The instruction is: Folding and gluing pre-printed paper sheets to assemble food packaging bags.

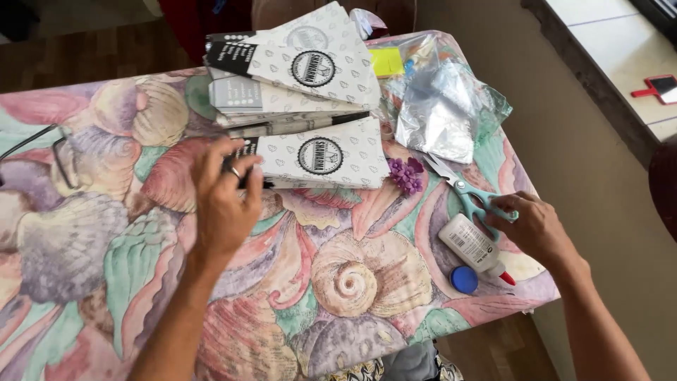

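Left hand (224, 189): gripping end of paper bag (321, 161) | Right hand (530, 224): closed on teal scissors (465, 190) handle | Glue bottle (474, 247): just beside right hand

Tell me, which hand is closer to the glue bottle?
Right. The right hand is on the scissors just beside the glue bottle; the left hand is far across, on a paper bag.

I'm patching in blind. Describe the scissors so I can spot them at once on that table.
Go to the right end of the shell-print tablecloth, just below the crumpled clear plastic bags. The scissors lie there, blades pointing up-left toward small purple flowers, the right hand on their handles. Teal handles and bare metal blades distinguish them from the white glue bottle alongside.
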